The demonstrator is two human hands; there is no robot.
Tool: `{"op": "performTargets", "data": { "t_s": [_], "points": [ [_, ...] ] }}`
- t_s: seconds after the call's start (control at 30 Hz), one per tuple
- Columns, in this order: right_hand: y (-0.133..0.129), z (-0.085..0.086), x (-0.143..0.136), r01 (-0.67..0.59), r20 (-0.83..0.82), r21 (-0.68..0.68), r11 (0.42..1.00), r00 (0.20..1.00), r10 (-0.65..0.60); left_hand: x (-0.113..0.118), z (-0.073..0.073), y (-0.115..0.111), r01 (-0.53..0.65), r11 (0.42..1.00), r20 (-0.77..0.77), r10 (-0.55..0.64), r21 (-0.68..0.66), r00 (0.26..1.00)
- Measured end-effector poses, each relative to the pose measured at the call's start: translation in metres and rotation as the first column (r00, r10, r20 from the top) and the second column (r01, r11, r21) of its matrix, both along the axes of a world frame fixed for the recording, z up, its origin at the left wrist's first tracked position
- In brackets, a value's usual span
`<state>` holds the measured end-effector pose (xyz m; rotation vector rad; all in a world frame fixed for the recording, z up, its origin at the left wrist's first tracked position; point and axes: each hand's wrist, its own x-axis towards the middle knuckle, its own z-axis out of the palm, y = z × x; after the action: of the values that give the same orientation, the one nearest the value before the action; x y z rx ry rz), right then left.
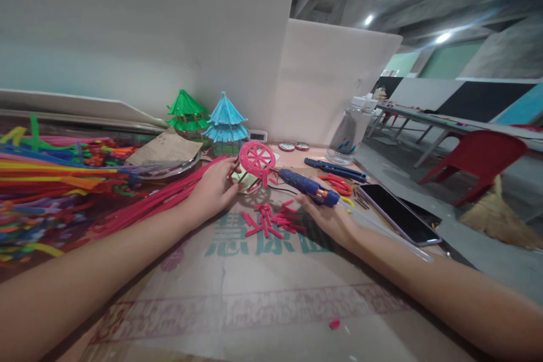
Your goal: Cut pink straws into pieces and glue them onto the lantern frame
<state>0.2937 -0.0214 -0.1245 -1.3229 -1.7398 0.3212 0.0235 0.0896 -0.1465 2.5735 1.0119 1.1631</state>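
Observation:
My left hand [218, 190] holds a round pink spoked piece [257, 158] by its left side, with its fingers closed on it. In my right hand [324, 214] is a blue glue gun [307, 185], its nozzle at the lower right edge of the pink piece. A clear glue stick trails from the gun's back over my right forearm. Short pink pieces [271, 220] lie in a loose pile on the table below both hands. Long pink pipe cleaners [159, 203] stretch out beneath my left wrist.
Colourful pipe cleaners [55, 181] fill the left side. Green [185, 110] and blue [224, 119] pagoda models stand behind. At right are a bottle [348, 133], a cutter [335, 169], red-handled scissors [337, 184] and a phone [399, 214]. A red chair [479, 161] stands beyond.

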Motion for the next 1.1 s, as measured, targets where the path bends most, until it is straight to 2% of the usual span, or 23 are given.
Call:
{"op": "performTargets", "data": {
  "t_s": [0.33, 1.1],
  "points": [
    [-0.0004, -0.0011, -0.0006, 0.036, -0.001, -0.005, 0.999, 0.999, -0.036, 0.0010, 0.0012, 0.0003, -0.001, 1.000, 0.012, 0.001, -0.024, 1.000],
    [0.0009, -0.0024, 0.0017, -0.003, 0.008, 0.011, 1.000, 1.000, 0.003, 0.0021, 0.0006, 0.0016, 0.001, 0.998, 0.015, 0.000, -0.066, 1.000]
  ]
}}
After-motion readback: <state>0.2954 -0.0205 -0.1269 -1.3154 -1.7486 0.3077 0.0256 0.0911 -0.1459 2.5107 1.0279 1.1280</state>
